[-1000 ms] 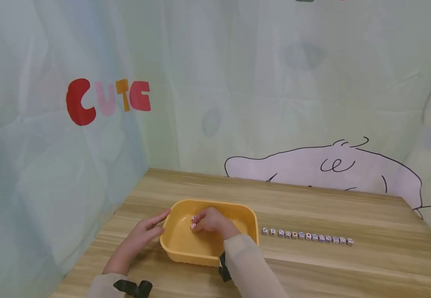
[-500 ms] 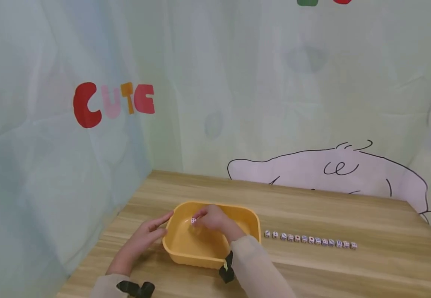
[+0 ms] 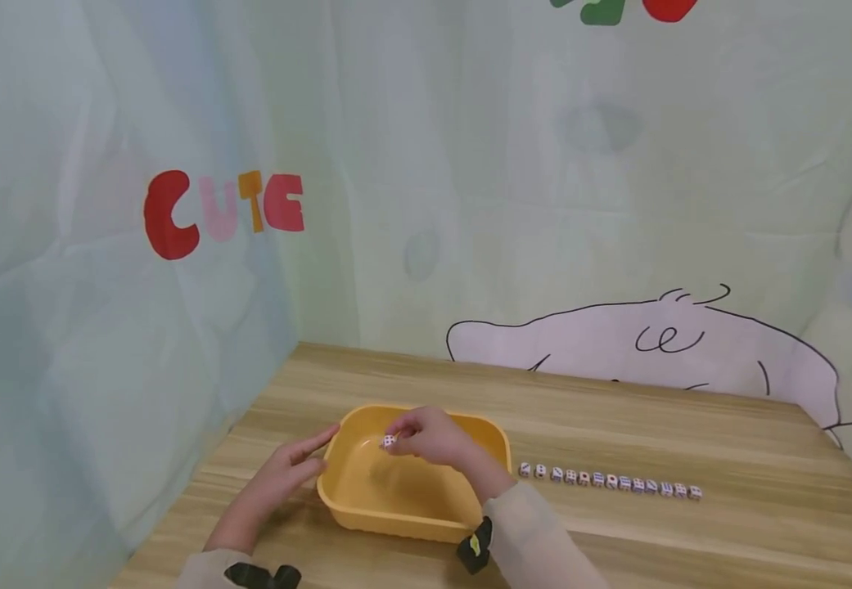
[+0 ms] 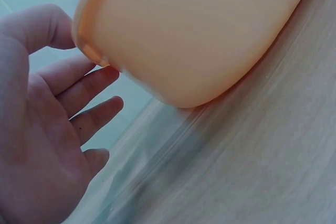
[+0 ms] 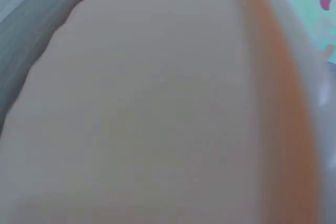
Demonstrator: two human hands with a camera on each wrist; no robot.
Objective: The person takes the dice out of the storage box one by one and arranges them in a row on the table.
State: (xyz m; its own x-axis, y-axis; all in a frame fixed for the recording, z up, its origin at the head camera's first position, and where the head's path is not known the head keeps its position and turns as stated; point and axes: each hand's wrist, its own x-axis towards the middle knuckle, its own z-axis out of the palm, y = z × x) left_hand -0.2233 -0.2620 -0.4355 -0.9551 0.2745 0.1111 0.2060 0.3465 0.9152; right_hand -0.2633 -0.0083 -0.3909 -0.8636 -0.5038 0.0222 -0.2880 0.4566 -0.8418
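Observation:
A yellow plastic tub (image 3: 396,528) stands on the wooden table. Over its inside, my right hand (image 3: 433,438) pinches a small white die (image 3: 389,442) with coloured pips between thumb and fingertips. My left hand (image 3: 281,474) is at the tub's left end, its fingers spread and touching the outside of the rim. Up close in the left wrist view, the thumb and fingertips of the left hand (image 4: 58,114) meet the tub's edge (image 4: 89,45). The tub's wall (image 5: 142,103) fills most of the right wrist view, where the right hand does not show.
To the right of the tub, several dice (image 3: 612,482) stand in one straight row on the table (image 3: 617,425). Hanging cloth (image 3: 543,164) with printed letters and a cartoon outline borders the table at the back and left.
Two dice showed by the right fingertips in the tub; now one shows, pinched. The right hand has risen slightly and shifted right with it. The left hand stays at the rim.

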